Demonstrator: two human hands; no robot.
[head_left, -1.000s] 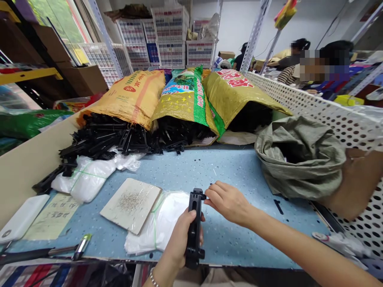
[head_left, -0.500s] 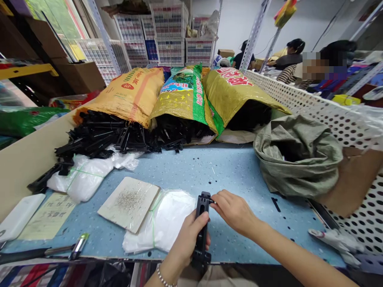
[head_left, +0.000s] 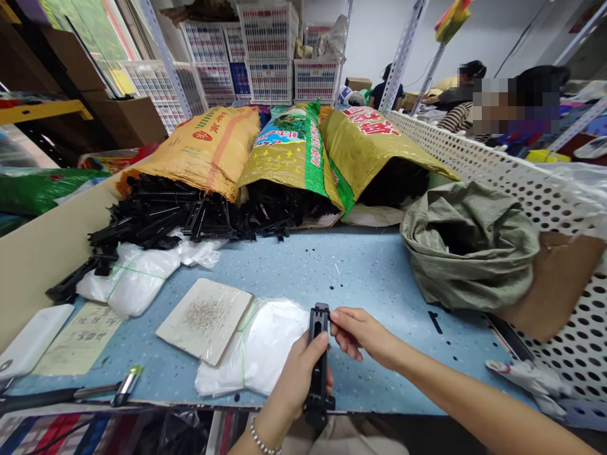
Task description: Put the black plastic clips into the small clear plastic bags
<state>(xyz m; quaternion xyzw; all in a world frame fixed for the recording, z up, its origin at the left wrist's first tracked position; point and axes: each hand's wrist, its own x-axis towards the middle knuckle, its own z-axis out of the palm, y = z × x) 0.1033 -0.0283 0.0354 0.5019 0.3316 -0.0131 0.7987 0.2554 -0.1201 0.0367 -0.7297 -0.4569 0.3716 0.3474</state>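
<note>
My left hand (head_left: 298,379) is wrapped round a long black plastic part (head_left: 317,363), held upright over the near edge of the blue table (head_left: 332,265). My right hand (head_left: 358,332) pinches at the top end of that part with thumb and forefinger; what sits between the fingertips is too small to make out. A white plastic bag (head_left: 256,354) lies just left of my hands. Beside it lies a flat board with tiny metal bits (head_left: 206,319).
Three sacks (head_left: 294,151) spill black plastic parts (head_left: 156,215) at the back. A grey-green cloth bag (head_left: 469,243) sits right, by a perforated white wall (head_left: 545,196). White bags (head_left: 133,281), a paper sheet (head_left: 78,341) and a tool (head_left: 126,385) lie left. People sit beyond the wall.
My hands and the black part shifted slightly right and nearer. My right hand's fingers have curled in closer at the part's top end.
</note>
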